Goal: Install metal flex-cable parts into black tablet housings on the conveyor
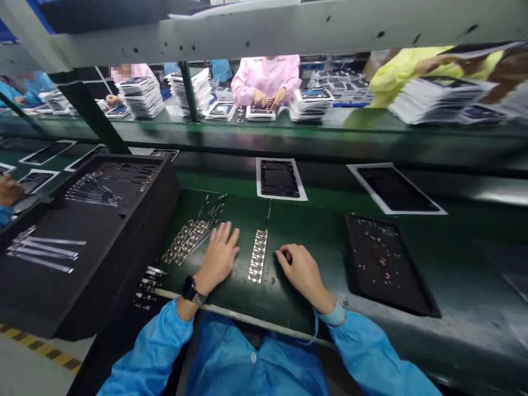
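My left hand (220,254), with a dark watch (191,289) on the wrist, lies flat on the green work surface with its fingers stretched out and apart. Just left of it are rows of small circuit boards (192,236) and thin flex strips (216,209). A single strip of joined circuit boards (258,256) lies between my two hands, touched by neither. To its right, my right hand (303,274) rests with fingers curled in and the thumb near the index finger. What it holds, if anything, is hidden. A band (333,315) circles the right wrist.
A black tray (388,280) with small parts stands right; a black foam box (103,231) with flex strips stands left. Framed dark panels (280,179) lie on the belt behind. Across the line, co-workers sit by stacked panels (311,104). A metal beam (264,30) crosses above.
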Demonstrator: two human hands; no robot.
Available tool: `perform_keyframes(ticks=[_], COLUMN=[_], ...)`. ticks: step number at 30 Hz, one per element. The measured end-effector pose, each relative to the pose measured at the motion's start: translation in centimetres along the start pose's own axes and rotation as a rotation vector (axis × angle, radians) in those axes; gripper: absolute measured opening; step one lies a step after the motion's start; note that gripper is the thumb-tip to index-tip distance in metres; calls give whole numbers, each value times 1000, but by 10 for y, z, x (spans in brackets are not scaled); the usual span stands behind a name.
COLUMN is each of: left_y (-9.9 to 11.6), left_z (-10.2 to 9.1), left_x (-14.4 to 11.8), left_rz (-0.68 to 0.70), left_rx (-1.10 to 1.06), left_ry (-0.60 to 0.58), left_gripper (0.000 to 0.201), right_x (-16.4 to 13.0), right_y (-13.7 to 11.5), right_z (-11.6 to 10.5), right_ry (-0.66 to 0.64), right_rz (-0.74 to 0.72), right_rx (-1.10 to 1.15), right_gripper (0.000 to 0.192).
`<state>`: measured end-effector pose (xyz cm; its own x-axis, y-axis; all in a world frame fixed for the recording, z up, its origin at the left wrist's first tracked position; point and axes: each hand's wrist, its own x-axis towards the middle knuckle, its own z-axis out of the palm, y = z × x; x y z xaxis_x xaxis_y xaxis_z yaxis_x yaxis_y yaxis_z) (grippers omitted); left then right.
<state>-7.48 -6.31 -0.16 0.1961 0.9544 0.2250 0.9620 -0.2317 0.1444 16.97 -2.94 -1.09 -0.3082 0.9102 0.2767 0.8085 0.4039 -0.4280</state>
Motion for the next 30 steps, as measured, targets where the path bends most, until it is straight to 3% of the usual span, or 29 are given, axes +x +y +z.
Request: perform_keyframes(ticks=[3, 7, 11, 15, 19, 22, 26, 30], left_y=[28, 53, 77, 96, 96, 87, 71, 55], left_z=[5, 20, 30, 25, 12, 5, 0, -2], left_x=[15, 21, 3, -16, -29, -32, -16, 17], left_rz=[220, 332, 169, -1, -114, -113, 57, 285], left_rx=[-25, -20, -5, 18, 3, 7, -13, -219], left_ry=[-79, -109, -19, 8, 13, -10, -63, -173], left_gripper=[49, 46, 47, 49, 56, 57, 47, 22], right_x=[-13, -23, -29, -35, -46, -51, -43, -31], right_y=[-10, -19, -24, -31, -43, -49, -46, -30], right_z=[7, 9, 10, 14, 20, 22, 14, 0], right_ry=[-9, -10, -12, -24, 18, 20, -55, -166], right_rz=[97, 202, 293, 307, 271, 245, 211, 181], right_rx=[147, 260, 192, 162, 71, 13, -16, 43], right_gripper=[26, 19, 12, 8, 18, 25, 24, 20])
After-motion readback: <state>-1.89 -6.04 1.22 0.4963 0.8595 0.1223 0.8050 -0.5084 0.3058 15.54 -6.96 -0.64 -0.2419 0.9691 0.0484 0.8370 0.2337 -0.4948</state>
